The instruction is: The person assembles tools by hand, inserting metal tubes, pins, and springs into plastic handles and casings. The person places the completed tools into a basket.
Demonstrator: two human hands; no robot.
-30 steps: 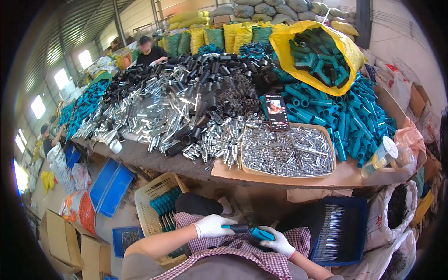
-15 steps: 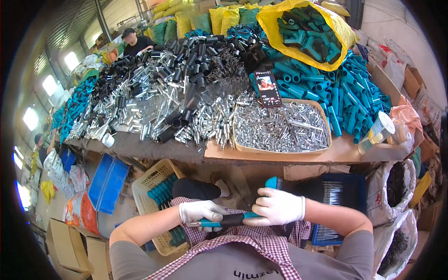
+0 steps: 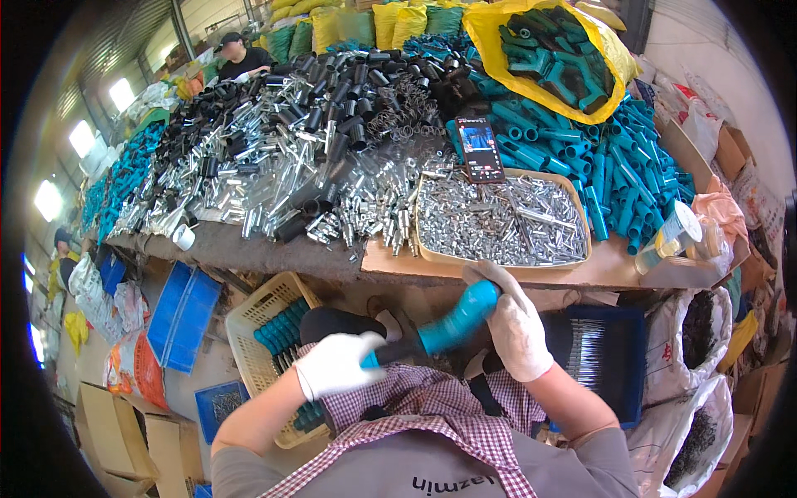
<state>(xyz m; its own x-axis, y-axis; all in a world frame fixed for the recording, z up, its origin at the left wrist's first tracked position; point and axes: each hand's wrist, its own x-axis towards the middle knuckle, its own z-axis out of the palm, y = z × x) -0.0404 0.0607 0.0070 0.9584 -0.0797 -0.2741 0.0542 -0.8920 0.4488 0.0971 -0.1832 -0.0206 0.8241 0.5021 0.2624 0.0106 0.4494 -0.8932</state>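
Observation:
A teal-and-black tool handle point(image 3: 459, 319), smeared by motion, slants between my two white-gloved hands over my lap. Its black middle and teal front end run into my left hand point(image 3: 339, 365), which is closed around that end and partly blurred. At the upper right, the fat teal butt lies against the palm and fingers of my right hand point(image 3: 518, 330). Those fingers reach up along the butt, just below the edge of the table. The tip beyond my left hand is hidden.
On the table point(image 3: 398, 266) stands a tray point(image 3: 498, 259) of small metal parts, with a phone point(image 3: 480, 149) leaning on it. Metal, black and teal parts pile behind. A cream basket point(image 3: 241, 332) of teal handles and a blue crate point(image 3: 618, 357) of metal rods flank my legs.
My right hand has turned and risen toward the table, now at the handle's butt. The handle has tilted up to the right. My left hand has shifted slightly up and left.

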